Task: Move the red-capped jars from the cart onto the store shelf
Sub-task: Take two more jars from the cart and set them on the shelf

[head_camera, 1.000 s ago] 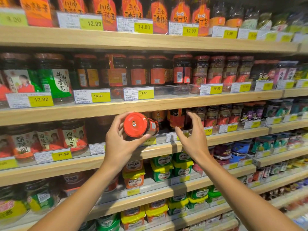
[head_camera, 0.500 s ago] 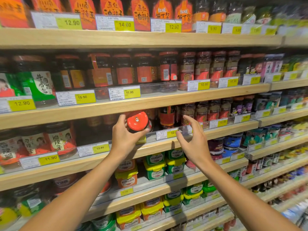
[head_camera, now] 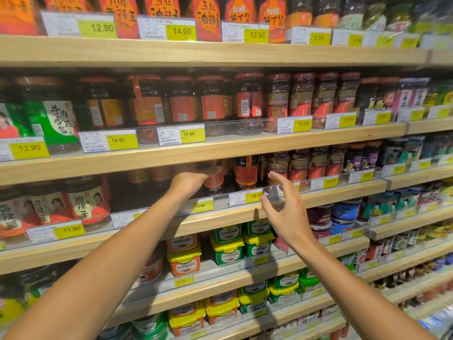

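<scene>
Red-labelled jar (head_camera: 213, 179) upright on shelf (head_camera: 343, 190)

Jars (head_camera: 247, 173) on wooden shelf (head_camera: 343, 192)

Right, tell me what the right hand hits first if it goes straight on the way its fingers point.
Probably the clear rail along the shelf edge, then the red-labelled jar behind it; the right hand is open, depth uncertain.

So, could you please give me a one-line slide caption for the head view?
Left hand sets a red-labelled jar into the third shelf while the open right hand hovers beside it.
</scene>
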`<state>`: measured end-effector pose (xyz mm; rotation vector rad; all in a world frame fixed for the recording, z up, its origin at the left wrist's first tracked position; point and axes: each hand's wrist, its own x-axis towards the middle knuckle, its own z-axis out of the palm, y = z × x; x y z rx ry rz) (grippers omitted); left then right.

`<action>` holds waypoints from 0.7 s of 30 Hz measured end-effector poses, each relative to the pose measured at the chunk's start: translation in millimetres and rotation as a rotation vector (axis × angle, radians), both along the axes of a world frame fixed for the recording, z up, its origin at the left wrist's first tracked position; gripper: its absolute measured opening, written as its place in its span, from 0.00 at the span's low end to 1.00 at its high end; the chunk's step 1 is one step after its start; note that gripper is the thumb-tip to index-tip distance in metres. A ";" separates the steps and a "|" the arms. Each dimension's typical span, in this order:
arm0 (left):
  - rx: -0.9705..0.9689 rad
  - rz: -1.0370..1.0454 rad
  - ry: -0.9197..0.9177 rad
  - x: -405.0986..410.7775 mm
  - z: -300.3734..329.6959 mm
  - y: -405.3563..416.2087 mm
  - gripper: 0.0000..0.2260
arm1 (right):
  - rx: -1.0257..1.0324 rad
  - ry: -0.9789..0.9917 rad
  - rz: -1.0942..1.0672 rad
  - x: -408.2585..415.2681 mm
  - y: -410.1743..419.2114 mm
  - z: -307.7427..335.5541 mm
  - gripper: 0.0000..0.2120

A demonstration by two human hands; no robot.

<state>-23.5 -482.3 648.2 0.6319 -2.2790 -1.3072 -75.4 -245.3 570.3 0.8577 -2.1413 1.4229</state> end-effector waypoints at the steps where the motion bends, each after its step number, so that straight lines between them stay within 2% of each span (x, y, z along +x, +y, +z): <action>1: -0.010 -0.027 -0.009 -2.7 1.2 0.9 0.41 | 0.000 0.002 0.002 -0.3 0.1 0.0 0.26; 5: -0.074 -0.091 0.112 -10.4 7.5 9.5 0.36 | 0.003 -0.005 0.012 -1.4 1.1 -1.0 0.25; 8: -0.083 -0.103 0.142 -30.0 -5.0 -4.4 0.40 | 0.003 -0.011 0.018 -0.5 2.6 -2.4 0.25; 10: -0.103 -0.083 0.038 -8.7 4.3 13.5 0.40 | 0.011 -0.012 0.027 0.5 4.0 -3.2 0.25; 12: -0.121 -0.062 -0.156 8.1 7.2 23.6 0.32 | 0.016 -0.008 0.035 2.4 6.2 -4.1 0.25; 14: -0.167 -0.041 -0.191 17.4 5.5 22.5 0.22 | 0.021 0.000 0.040 6.0 8.6 -4.7 0.25; 18: -0.392 -0.013 -0.039 52.0 1.0 17.5 0.20 | 0.034 -0.007 0.059 16.2 13.3 -8.2 0.25; 21: -0.530 -0.074 0.196 83.1 -14.5 14.4 0.21 | 0.068 -0.003 0.079 24.4 15.5 -12.7 0.25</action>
